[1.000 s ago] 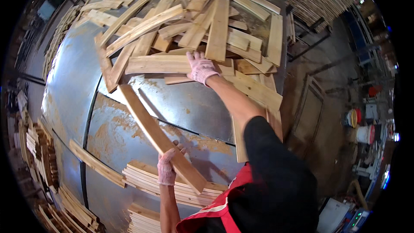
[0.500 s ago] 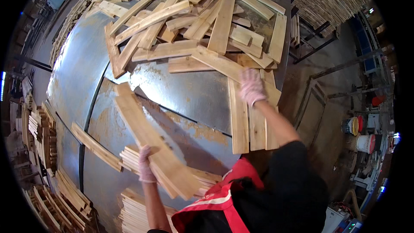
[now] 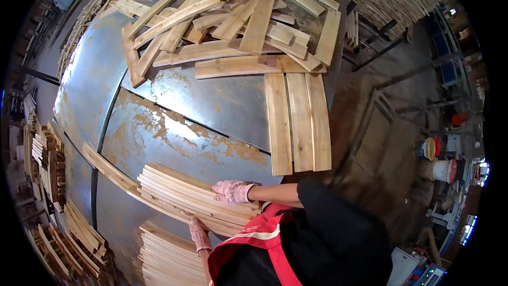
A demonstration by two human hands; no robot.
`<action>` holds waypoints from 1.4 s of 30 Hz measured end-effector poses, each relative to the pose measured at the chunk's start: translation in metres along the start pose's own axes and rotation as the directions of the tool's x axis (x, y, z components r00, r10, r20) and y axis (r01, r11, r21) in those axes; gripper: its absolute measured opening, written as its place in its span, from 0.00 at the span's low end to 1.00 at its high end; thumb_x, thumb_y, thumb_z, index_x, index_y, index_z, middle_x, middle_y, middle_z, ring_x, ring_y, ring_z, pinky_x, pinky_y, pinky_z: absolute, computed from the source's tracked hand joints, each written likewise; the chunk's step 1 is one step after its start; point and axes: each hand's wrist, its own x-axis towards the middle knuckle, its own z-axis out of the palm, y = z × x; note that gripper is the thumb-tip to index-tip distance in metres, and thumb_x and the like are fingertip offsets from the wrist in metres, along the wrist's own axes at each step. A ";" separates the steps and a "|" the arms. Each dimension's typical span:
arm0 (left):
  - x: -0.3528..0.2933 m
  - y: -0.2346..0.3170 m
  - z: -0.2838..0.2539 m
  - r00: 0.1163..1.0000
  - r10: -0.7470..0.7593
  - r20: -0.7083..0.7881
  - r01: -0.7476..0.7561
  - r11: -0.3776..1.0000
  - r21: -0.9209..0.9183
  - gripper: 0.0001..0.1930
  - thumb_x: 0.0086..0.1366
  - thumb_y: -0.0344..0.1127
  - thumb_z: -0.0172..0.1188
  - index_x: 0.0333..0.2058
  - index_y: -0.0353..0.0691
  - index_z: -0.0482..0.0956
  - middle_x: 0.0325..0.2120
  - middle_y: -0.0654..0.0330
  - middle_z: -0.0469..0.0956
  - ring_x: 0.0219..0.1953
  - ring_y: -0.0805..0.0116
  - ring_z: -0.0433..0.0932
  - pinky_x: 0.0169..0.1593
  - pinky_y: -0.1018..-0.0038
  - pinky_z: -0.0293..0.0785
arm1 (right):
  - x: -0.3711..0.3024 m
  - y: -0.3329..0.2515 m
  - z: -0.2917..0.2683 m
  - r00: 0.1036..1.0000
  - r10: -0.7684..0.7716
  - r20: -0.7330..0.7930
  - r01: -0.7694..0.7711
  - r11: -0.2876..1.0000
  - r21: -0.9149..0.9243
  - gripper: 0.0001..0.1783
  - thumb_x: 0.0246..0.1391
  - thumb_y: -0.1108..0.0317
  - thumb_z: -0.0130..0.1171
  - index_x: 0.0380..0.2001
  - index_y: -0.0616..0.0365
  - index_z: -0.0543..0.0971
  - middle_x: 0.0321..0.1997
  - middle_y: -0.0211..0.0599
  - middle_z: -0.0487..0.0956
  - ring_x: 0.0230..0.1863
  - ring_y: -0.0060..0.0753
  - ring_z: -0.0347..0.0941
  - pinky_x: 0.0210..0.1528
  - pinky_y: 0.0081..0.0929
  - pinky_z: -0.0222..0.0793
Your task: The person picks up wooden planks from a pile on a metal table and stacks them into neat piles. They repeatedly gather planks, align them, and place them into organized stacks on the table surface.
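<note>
A row of thin wooden boards point(image 3: 182, 195), packed side by side, rests on the metal table in front of me. At its far side, my right hand point(image 3: 233, 191) in a pinkish knit glove is closed against the boards, fingers together. My left hand point(image 3: 200, 233), gloved alike, grips the near side of the same row; its palm is turned away. A long single board point(image 3: 110, 168) juts out leftward along the row's near edge. Closer to me sits a second stack of boards point(image 3: 166, 257), partly hidden by my left arm.
A loose pile of boards point(image 3: 256, 21) covers the far part of the metal table point(image 3: 185, 98). Three boards point(image 3: 300, 122) lie side by side at its right edge. Stacked curved slats point(image 3: 69, 254) stand at the lower left, and buckets point(image 3: 443, 172) on the right.
My right hand has left the slanted board at the pile and come back to the row. That board is gone from the pile. The boards my left hand held up are now down.
</note>
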 end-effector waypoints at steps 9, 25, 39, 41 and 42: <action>-0.001 0.119 0.054 0.812 0.522 -0.261 -0.490 0.853 0.180 0.44 0.67 0.28 0.61 0.76 0.44 0.46 0.71 0.48 0.60 0.68 0.55 0.65 0.68 0.64 0.66 | 0.120 0.159 -0.350 0.773 0.528 -0.351 -0.627 0.553 -0.549 0.49 0.51 0.36 0.61 0.68 0.58 0.66 0.70 0.50 0.67 0.73 0.57 0.58 0.74 0.55 0.51; 0.038 0.162 0.320 0.853 0.038 0.520 -0.053 0.998 0.014 0.39 0.67 0.38 0.66 0.70 0.38 0.56 0.60 0.53 0.70 0.57 0.65 0.71 0.59 0.71 0.68 | 0.191 0.132 -0.258 0.938 -0.108 -0.330 -0.085 0.851 -0.519 0.35 0.61 0.49 0.57 0.63 0.62 0.68 0.58 0.56 0.75 0.60 0.55 0.72 0.60 0.54 0.71; 0.171 0.249 0.383 0.137 0.364 0.922 -0.790 -0.521 0.323 0.37 0.58 0.40 0.63 0.67 0.45 0.65 0.67 0.47 0.65 0.69 0.45 0.62 0.72 0.48 0.55 | 0.247 0.120 -0.372 0.983 0.132 0.131 0.002 0.699 -0.716 0.39 0.38 0.58 0.70 0.56 0.59 0.70 0.58 0.51 0.74 0.63 0.55 0.71 0.62 0.44 0.70; 0.209 0.225 0.377 0.100 0.408 0.908 -0.892 -0.368 0.264 0.36 0.57 0.40 0.65 0.65 0.45 0.67 0.65 0.48 0.67 0.68 0.46 0.64 0.74 0.49 0.50 | 0.219 0.113 -0.376 0.998 -0.021 0.053 0.050 0.757 -0.651 0.43 0.33 0.57 0.77 0.54 0.60 0.71 0.54 0.49 0.74 0.59 0.54 0.72 0.62 0.44 0.71; 0.188 0.251 0.375 0.201 0.206 0.957 -0.968 -0.106 0.227 0.35 0.54 0.42 0.67 0.62 0.43 0.70 0.61 0.49 0.71 0.65 0.49 0.66 0.76 0.51 0.44 | 0.198 0.118 -0.378 0.998 -0.062 -0.030 0.028 0.759 -0.650 0.47 0.31 0.56 0.78 0.57 0.60 0.70 0.57 0.50 0.73 0.62 0.54 0.70 0.65 0.44 0.69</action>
